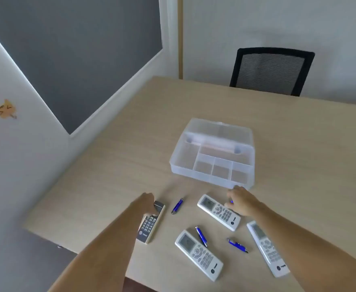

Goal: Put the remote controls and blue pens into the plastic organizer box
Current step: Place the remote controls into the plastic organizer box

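A clear plastic organizer box (180, 165) with several compartments sits mid-table. Several remote controls lie in front of it: a beige one (150, 225) under my left hand (146, 204), a white one (219, 211) beside my right hand (241, 200), another white one (199, 255) nearer me, and one (267, 248) partly under my right forearm. Blue pens lie loose: one (177, 205) between my hands, two (202, 236) (237, 245) among the remotes. My right fingers pinch a further blue pen (231, 201), mostly hidden. My left fingers curl over the beige remote's top.
A black mesh chair (271, 70) stands behind the table's far edge. The wooden table (114, 157) has its left edge near a white wall with a dark panel and a cat sticker (5, 108). Bare tabletop lies left of and behind the box.
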